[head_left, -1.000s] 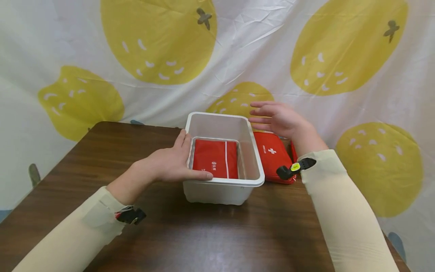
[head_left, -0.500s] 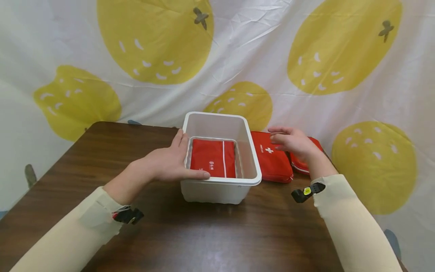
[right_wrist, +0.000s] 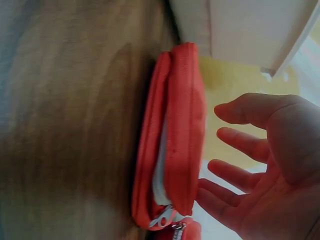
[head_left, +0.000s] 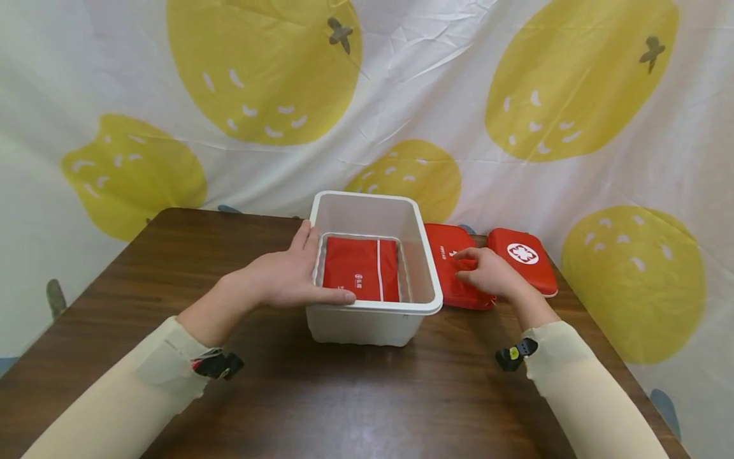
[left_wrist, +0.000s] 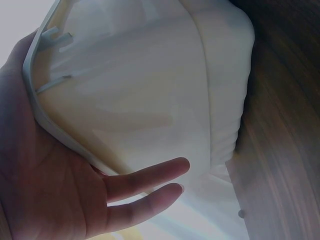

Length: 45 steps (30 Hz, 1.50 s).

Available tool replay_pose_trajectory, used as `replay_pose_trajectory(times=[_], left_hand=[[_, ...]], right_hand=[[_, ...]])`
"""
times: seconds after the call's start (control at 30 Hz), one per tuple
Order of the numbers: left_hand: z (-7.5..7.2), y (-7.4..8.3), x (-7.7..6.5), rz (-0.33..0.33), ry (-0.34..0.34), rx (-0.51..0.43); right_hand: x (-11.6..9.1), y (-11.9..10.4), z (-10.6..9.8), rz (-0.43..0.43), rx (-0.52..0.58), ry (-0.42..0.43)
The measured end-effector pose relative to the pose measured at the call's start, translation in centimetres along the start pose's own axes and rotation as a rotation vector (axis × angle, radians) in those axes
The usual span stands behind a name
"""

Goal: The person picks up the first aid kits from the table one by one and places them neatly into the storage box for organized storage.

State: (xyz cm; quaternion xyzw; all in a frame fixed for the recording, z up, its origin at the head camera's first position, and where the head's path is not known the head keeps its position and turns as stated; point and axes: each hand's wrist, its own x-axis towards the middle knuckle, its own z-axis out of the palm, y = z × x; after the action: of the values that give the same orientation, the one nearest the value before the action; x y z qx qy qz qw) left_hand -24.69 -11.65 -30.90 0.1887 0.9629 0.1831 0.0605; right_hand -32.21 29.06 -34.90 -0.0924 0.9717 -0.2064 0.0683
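A white plastic bin point(head_left: 367, 325) stands on the table with a flat red pouch point(head_left: 358, 268) lying inside it. My left hand point(head_left: 281, 274) rests on the bin's near left corner. Its thumb lies along the near rim, and in the left wrist view two fingers extend straight along the outer wall. Just right of the bin lies a red first aid pouch point(head_left: 450, 271) with a zipper. My right hand point(head_left: 493, 274) is over that pouch's right side, fingers loosely bent and spread. In the right wrist view the fingertips are close to its top; whether they touch it is unclear.
A second red case point(head_left: 524, 258) with a round white emblem lies to the right, partly behind my right hand. The dark wooden table point(head_left: 344, 401) ends at a white curtain point(head_left: 413, 83) with yellow lemons hanging behind.
My right hand has come down from beside the bin's far right rim and moved right, over the first aid pouch. The second case has come into fuller view. My left hand stays on the bin.
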Motion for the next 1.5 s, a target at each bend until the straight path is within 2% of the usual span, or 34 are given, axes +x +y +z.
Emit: replay_pose_trajectory(times=[0.13, 0.3, 0.73, 0.97, 1.5], left_hand=[[0.2, -0.1, 0.0, -0.002, -0.003, -0.009], [0.2, -0.1, 0.0, -0.007, -0.01, -0.024], [0.1, -0.2, 0.0, -0.008, -0.022, -0.018], [-0.1, -0.2, -0.1, -0.014, -0.034, -0.017], [0.0, 0.0, -0.1, 0.005, 0.002, 0.018]], right_hand=[[-0.2, 0.4, 0.9, 0.006, -0.036, -0.036], [-0.4, 0.7, 1.8, -0.003, -0.069, -0.028], [-1.7, 0.3, 2.0, 0.043, -0.077, -0.039], [-2.9, 0.2, 2.2, 0.005, -0.095, -0.024], [-5.4, -0.3, 2.6, -0.071, -0.16, 0.034]])
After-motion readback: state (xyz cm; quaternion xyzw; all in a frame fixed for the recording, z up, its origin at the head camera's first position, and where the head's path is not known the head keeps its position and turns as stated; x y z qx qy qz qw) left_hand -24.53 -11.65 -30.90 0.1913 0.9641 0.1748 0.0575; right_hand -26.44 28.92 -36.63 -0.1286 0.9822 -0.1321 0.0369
